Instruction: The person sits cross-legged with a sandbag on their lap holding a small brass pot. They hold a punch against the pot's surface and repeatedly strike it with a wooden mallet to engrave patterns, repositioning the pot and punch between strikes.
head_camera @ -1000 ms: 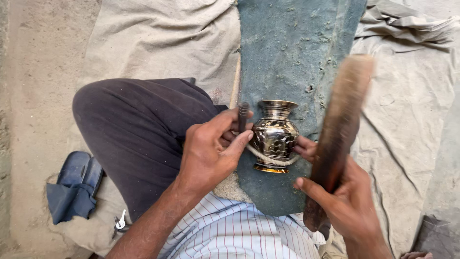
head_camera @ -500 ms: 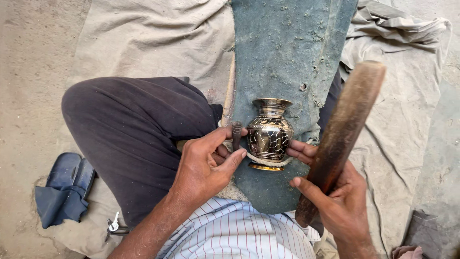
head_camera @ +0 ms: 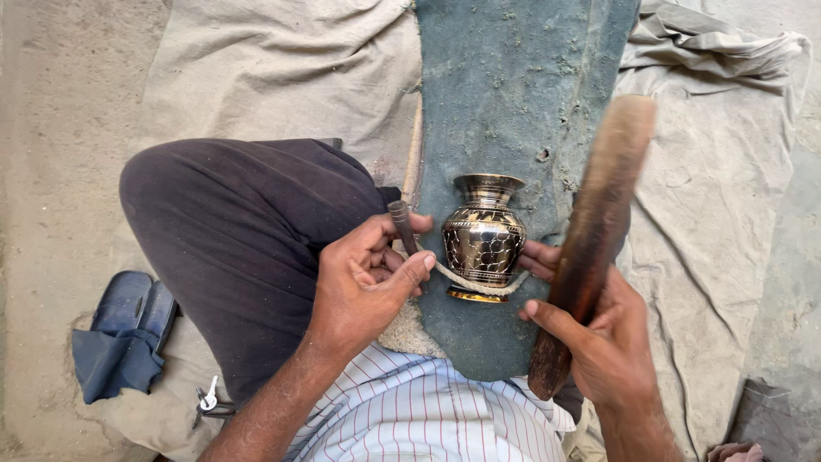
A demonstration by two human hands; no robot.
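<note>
Far left on the sandy ground: a blue sandal (head_camera: 128, 310) with a blue cloth (head_camera: 115, 364) bunched against it, a small set of keys (head_camera: 206, 399) just beside the bent knee in dark trousers (head_camera: 231, 231). Pale canvas sheet (head_camera: 282, 77) spread under everything. Left hand (head_camera: 363, 287) closed around a short dark metal punch (head_camera: 402, 227), which stands tilted with its top end showing above the thumb; the tip is hidden behind the fingers, close to the vase's left flank. Brass vase (head_camera: 483, 239), engraved with a scale-like pattern, stands upright on a worn green pad (head_camera: 522, 94) that runs down over the lap. A pale cord (head_camera: 479, 285) loops around the vase's lower body, just above its foot. Fingers of the right hand reach in and touch the vase's right side. Right hand (head_camera: 611, 342) clenched on the lower end of a long wooden stick (head_camera: 594, 239), held slanting up and to the right, its upper end blurred. Striped shirt (head_camera: 428, 411) at bottom edge. Rumpled canvas folds at far right
</note>
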